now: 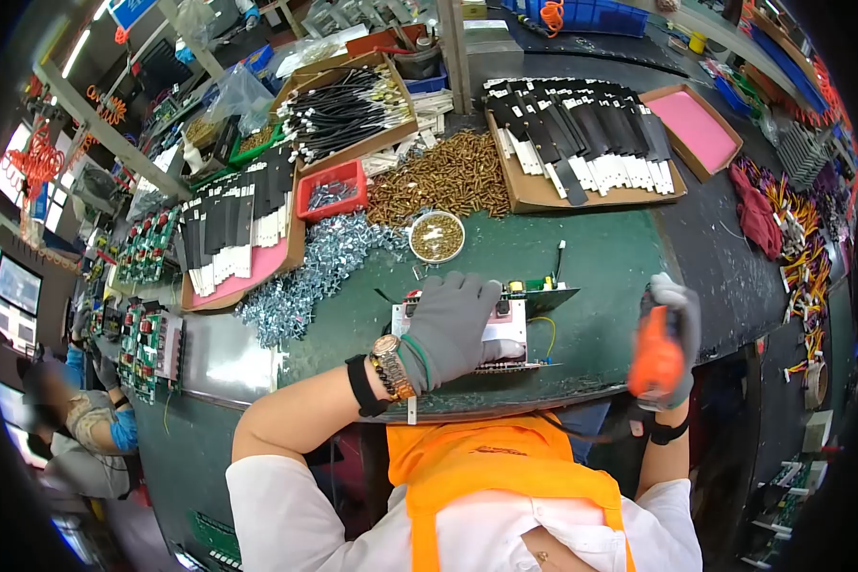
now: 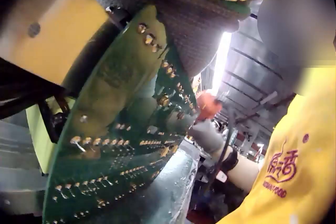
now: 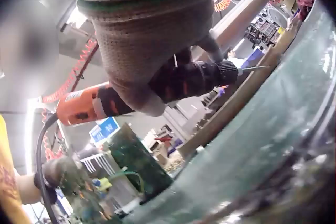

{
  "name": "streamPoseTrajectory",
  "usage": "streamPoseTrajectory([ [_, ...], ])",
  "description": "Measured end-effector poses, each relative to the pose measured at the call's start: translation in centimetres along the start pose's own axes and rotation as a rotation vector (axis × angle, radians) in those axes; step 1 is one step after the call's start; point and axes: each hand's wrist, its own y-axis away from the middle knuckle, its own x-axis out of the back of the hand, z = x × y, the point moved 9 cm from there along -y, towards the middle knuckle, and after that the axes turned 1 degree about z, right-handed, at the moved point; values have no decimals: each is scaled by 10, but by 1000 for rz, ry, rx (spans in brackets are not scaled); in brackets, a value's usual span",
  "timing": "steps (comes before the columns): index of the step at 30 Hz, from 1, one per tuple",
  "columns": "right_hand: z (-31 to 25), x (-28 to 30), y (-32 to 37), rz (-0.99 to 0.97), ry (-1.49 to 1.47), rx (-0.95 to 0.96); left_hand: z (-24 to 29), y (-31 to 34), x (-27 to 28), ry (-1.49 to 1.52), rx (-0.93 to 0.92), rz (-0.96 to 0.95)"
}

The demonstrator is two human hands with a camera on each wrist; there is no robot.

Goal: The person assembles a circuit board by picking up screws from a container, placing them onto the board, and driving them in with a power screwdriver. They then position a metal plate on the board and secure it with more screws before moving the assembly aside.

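Observation:
My gloved left hand (image 1: 453, 329) lies across a circuit board assembly (image 1: 543, 297) at the bench's near edge, gripping it with fingers over the far side and thumb on the near side. A pale plate and several components show around the fingers. The left wrist view shows the green board (image 2: 121, 129) stood on edge, its soldered side facing the camera. Off to the right, my gloved right hand (image 3: 142, 50) grips an orange and black electric screwdriver (image 3: 184, 82), its thin bit above the bench and apart from the board. A cord trails from its orange end.
Beyond the board stand a white bowl of small brass parts (image 1: 438, 236), a brass heap (image 1: 448, 181) and silvery clips (image 1: 315, 262). A red bin (image 1: 332, 212) and cardboard boxes of black-and-white strips (image 1: 591, 195) lie behind. Wire bundles (image 1: 806, 276) hang at right; another person sits left.

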Motion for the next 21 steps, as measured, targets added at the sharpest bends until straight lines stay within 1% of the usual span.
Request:
streamPoseTrajectory([
  [1,-3,12,-1,129,-142,-24,-2,0,-2,2,0,1],
  [2,-3,19,-3,198,-330,-77,-3,0,-4,3,-9,41],
  [3,-16,26,-9,201,-401,-76,-4,1,-2,5,-18,83],
  [4,-30,33,-14,310,-552,-41,-11,0,5,7,-20,94],
  [5,-38,41,-20,419,-702,-4,-34,-2,15,390,63,95],
  [6,-41,46,-26,433,-882,16,-57,-4,20,773,142,84],
  [7,-45,51,-33,448,-1060,34,-77,-5,43,625,47,311],
  [8,-59,53,-39,593,-1101,-35,-98,0,59,474,-44,531],
  [9,-56,56,-39,594,-1092,-39,-124,-7,49,336,0,390],
  [10,-57,55,-42,464,-1220,27,-148,-9,33,197,41,250],
  [11,-64,52,-45,330,-1344,98,-168,-8,15,204,35,250],
  [12,-72,46,-49,338,-1375,127,-189,-13,-18,194,46,139],
  [13,-75,41,-52,342,-1366,131,-193,-18,-33,182,53,26],
  [14,-84,34,-54,243,-1407,169,-195,-21,-41,185,40,20],
  [15,-96,26,-53,146,-1442,203,-201,-23,-54,116,95,-13],
  [16,-100,20,-52,244,-1400,101,-202,-23,-64,48,147,-48],
  [17,-105,14,-53,240,-1355,47,-198,-22,-71,58,125,-60],
  [19,-115,1,-60,123,-1379,30,-197,-20,-61,15,78,144],
  [20,-129,-5,-70,126,-1345,149,-194,-19,-56,-54,64,187],
  [21,-132,-7,-72,107,-1349,185,-190,-18,-56,-40,53,188],
])
